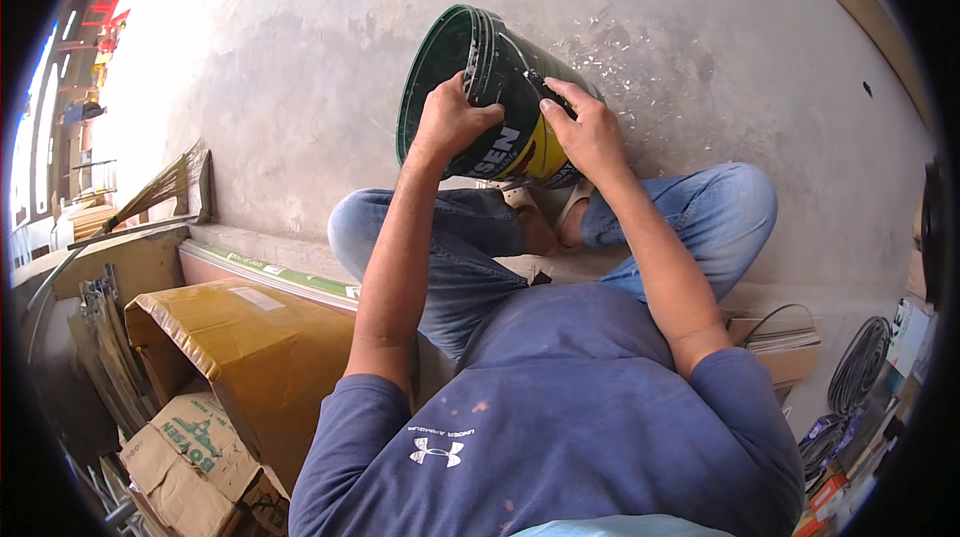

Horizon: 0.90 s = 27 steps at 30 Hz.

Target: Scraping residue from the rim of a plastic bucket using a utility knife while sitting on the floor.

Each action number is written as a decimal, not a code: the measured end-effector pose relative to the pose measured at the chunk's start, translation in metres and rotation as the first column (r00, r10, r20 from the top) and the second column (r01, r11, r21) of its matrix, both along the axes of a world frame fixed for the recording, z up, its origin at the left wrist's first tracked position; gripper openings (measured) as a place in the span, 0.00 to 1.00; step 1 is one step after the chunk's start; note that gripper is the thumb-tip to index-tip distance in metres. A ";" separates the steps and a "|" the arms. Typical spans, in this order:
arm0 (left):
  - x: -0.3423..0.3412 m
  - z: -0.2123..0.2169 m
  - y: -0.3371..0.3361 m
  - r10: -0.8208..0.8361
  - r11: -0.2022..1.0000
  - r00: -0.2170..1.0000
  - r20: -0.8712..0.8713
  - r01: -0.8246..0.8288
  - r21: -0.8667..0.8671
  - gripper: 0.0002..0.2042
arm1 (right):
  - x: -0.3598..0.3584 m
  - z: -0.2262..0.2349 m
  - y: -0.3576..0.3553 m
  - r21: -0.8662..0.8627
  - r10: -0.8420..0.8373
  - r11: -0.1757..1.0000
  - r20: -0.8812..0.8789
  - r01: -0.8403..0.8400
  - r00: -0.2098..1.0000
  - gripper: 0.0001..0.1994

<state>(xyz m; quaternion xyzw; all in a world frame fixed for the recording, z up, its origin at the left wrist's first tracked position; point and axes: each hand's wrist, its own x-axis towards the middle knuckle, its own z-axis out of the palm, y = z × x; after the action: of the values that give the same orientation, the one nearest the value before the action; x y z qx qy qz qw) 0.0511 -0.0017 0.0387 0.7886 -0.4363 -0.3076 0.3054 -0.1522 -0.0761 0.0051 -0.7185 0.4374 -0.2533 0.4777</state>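
A dark green paint bucket (545, 62) with a yellow patch and pale lettering lies tilted on its side in front of my feet, its mouth facing left. My left hand (455, 120) is closed over the ribbed rim, with the thumb pressed against the outer wall. My right hand (588, 127) is wrapped around a black grip (545, 92), which a thin, curved metal wire joins near the rim. Part of that grip is hidden by my fingers. Shadow keeps most of the bucket's inside from showing.
White flakes (625, 67) are scattered on the concrete floor beyond the bucket. At my left stand an open brown cardboard box (270, 322), a smaller carton (195, 457) and a broom (165, 187). Coiled black hose (860, 362) and other goods line the right side.
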 end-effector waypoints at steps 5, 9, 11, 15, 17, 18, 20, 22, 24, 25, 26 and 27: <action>0.002 -0.007 0.004 0.002 1.000 1.000 0.013 -0.002 -0.018 0.21 | 0.016 0.010 -0.016 -0.061 0.023 0.998 -0.011 -0.023 1.000 0.20; 0.005 -0.007 0.004 0.023 1.000 1.000 -0.001 -0.023 -0.005 0.21 | 0.004 -0.005 -0.004 -0.119 0.017 0.993 0.028 -0.014 0.999 0.19; 0.003 -0.006 0.005 0.022 1.000 1.000 -0.010 -0.022 0.001 0.21 | 0.000 -0.007 0.001 -0.159 0.001 0.987 0.042 0.005 0.999 0.18; -0.013 -0.003 0.002 -0.071 0.997 0.997 0.006 0.071 -0.001 0.21 | 0.025 -0.006 -0.022 -0.276 -0.035 0.958 0.137 0.073 0.990 0.18; -0.020 -0.001 0.001 -0.121 0.992 0.990 0.076 0.118 0.040 0.22 | 0.038 -0.002 -0.042 -0.242 -0.048 0.968 0.056 0.060 0.997 0.18; -0.024 -0.003 0.000 -0.104 0.994 0.990 0.090 0.103 0.022 0.22 | 0.031 -0.006 -0.043 -0.199 -0.045 0.978 0.080 0.060 0.996 0.18; -0.018 -0.005 0.004 -0.054 0.998 0.994 0.094 0.058 -0.036 0.22 | 0.016 -0.006 -0.033 -0.165 -0.030 0.985 0.105 0.047 0.994 0.18; -0.014 0.000 -0.002 0.008 0.999 0.999 0.037 -0.006 -0.054 0.19 | -0.007 -0.010 -0.021 -0.108 -0.036 0.993 0.097 0.046 0.995 0.19; -0.003 -0.005 -0.001 0.074 0.997 0.997 -0.030 -0.075 -0.034 0.19 | -0.015 -0.006 -0.001 -0.024 -0.031 0.999 0.092 0.034 0.995 0.19; 0.000 -0.006 -0.004 0.068 0.997 0.997 -0.045 -0.069 -0.027 0.19 | -0.019 -0.004 0.002 0.053 -0.038 0.998 0.085 0.033 0.996 0.20; 0.002 -0.009 -0.004 0.059 0.998 0.997 -0.044 -0.060 -0.030 0.19 | -0.013 -0.017 0.006 0.089 -0.040 0.996 0.139 0.028 0.990 0.20; 0.004 -0.011 -0.004 0.021 0.999 0.999 -0.032 -0.022 -0.039 0.19 | -0.010 -0.022 0.005 0.089 -0.012 0.996 0.115 0.002 0.993 0.20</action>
<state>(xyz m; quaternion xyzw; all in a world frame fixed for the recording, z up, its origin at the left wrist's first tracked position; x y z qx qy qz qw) 0.0551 -0.0055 0.0276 0.7820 -0.4290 -0.3082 0.3309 -0.1626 -0.0716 -0.0168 -0.6791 0.4225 -0.2766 0.5327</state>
